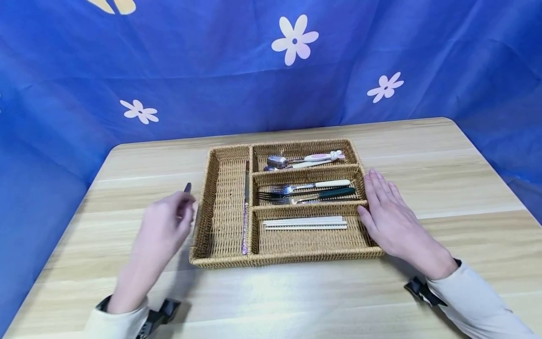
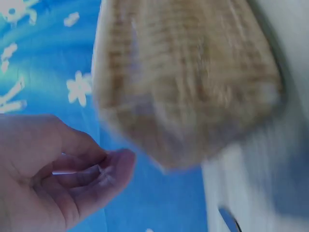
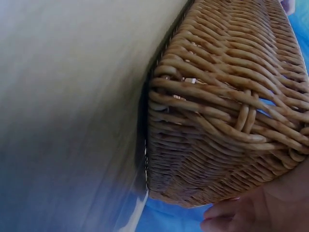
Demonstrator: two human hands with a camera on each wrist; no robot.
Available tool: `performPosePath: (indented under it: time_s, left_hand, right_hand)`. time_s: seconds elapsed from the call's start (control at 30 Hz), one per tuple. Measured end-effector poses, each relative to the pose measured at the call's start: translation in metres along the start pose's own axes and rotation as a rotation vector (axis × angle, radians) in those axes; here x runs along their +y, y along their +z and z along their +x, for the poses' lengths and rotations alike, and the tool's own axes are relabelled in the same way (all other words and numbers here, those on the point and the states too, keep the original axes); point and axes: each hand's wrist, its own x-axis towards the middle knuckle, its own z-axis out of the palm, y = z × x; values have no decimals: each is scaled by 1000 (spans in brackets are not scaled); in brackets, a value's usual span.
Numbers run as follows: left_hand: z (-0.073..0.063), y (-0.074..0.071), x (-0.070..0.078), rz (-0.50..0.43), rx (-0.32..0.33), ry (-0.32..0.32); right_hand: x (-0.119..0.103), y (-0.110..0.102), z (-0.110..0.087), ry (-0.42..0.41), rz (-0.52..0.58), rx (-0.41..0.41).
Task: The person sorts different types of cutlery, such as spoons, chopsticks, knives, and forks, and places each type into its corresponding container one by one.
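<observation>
A woven wicker tray [image 1: 224, 262] with several compartments stands on the table. My left hand [image 1: 163, 221], blurred, is off the tray's left side. Its fingers are loosely bent, and nothing shows between them in the left wrist view. Beyond it, apart from the fingertips, lies the dark tip of a slim utensil [image 2: 229, 219]; the rest is hidden. My right hand [image 1: 391, 221] rests against the tray's right rim with its fingers stretched out. A knife [image 1: 245, 207] with a purple patterned handle lies lengthwise in the left compartment.
Spoons [image 1: 296, 161] lie in the back compartment, one with a rabbit-topped handle. Several forks [image 1: 313, 189] fill the middle one, and white chopsticks [image 1: 305, 223] the front one. A blue curtain [image 1: 203, 94] with white flowers hangs behind the wooden table [image 1: 271, 301].
</observation>
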Motion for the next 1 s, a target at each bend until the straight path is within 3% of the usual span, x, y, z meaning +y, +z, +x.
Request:
performPosePath:
  time_s: [0.17, 0.37, 0.63, 0.83, 1.0]
  left_hand:
    - [-19, -11, -29, 117, 43, -58]
    - [-33, -14, -43, 211, 9, -131]
    - [-44, -5, -60, 287, -204, -239]
    - [-44, -3, -75, 355, -458, -357]
    - [-44, -2, -86, 354, -598, -412]
  right_hand:
    - [-1, 1, 0, -3, 0, 1]
    - [-1, 2, 1, 5, 14, 0]
    - [0, 0, 1, 23, 9, -11]
    - [-1, -2, 2, 39, 2, -24]
    - [-2, -2, 3, 37, 7, -27]
